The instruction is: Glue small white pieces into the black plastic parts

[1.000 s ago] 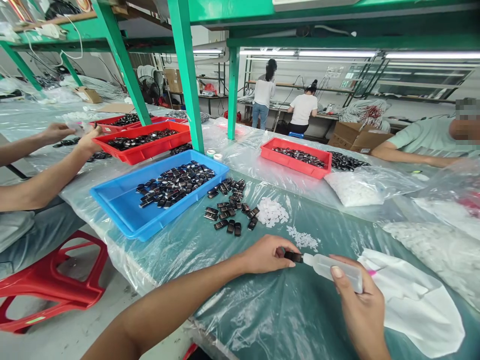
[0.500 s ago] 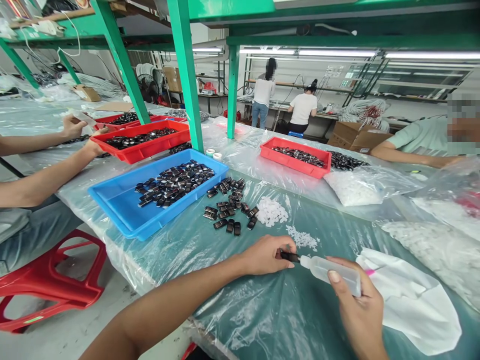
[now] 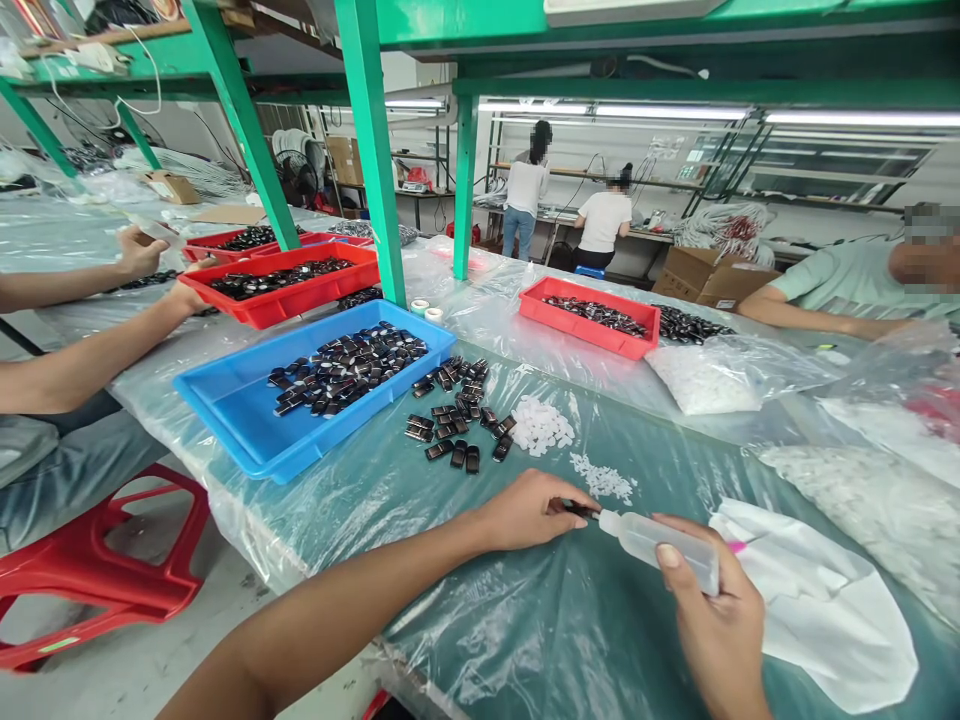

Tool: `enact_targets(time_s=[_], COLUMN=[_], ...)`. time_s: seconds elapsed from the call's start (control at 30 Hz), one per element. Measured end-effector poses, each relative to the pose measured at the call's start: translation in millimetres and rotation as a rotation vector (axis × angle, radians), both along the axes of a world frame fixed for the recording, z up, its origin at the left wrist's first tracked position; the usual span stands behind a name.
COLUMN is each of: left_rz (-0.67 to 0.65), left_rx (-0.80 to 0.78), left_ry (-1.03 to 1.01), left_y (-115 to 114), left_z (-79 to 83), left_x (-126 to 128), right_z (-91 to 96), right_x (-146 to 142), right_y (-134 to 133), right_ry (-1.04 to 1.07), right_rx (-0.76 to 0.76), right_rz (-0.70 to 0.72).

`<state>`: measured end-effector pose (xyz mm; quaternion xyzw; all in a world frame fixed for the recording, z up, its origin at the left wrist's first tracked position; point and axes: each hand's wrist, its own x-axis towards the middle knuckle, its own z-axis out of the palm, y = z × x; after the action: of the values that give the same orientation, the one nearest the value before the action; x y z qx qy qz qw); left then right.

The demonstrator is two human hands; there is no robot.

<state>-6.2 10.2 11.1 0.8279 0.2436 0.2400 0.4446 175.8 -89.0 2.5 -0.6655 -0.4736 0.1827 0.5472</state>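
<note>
Between the thumb and fingers of my left hand (image 3: 529, 512) is a small black plastic part (image 3: 574, 508), mostly covered by the fingers. My right hand (image 3: 720, 610) is closed around a translucent squeeze bottle (image 3: 664, 548), tilted so that its narrow tip meets the black part. Just beyond my left hand lie a scatter of tiny white pieces (image 3: 604, 480) and a heap of larger white pieces (image 3: 541, 425). Several loose black parts (image 3: 457, 410) lie left of the heaps. A white cloth-like sheet (image 3: 817, 610) is spread to the right of my right hand.
A blue tray (image 3: 225, 420) holds many black parts. Red trays (image 3: 585, 330) of parts stand farther back. Bags of white pieces (image 3: 701, 375) line the right side. Green posts (image 3: 371, 150) rise from the table. Co-workers' arms (image 3: 97, 365) reach in from the left; another person sits at right.
The fingers of my left hand have shifted round the black part, so less of it shows. The bottle stays at the part, and the view has moved slightly.
</note>
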Motion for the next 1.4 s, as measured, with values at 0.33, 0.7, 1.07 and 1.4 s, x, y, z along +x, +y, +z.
enact_targets(time_s=[0.33, 0.7, 1.07, 1.4], left_rz=[0.069, 0.053, 0.067, 0.056], left_rx=[0.116, 0.122, 0.141, 0.021], left_ry=[0.043, 0.054, 0.079, 0.028], left_y=[-1, -1, -2, -1], left_z=[2.8, 4.4, 4.2, -1.0], left_x=[0, -1, -1, 0], right_z=[2.2, 9.0, 1.2, 20.3], right_x=[-2, -7, -3, -22], right_y=[1, -1, -2, -7], right_ry=[0.064, 0.062, -0.129, -0.024], right_rx=[-0.04, -0.064, 0.024, -0.009], right_rz=[0.028, -0.019, -0.035, -0.1])
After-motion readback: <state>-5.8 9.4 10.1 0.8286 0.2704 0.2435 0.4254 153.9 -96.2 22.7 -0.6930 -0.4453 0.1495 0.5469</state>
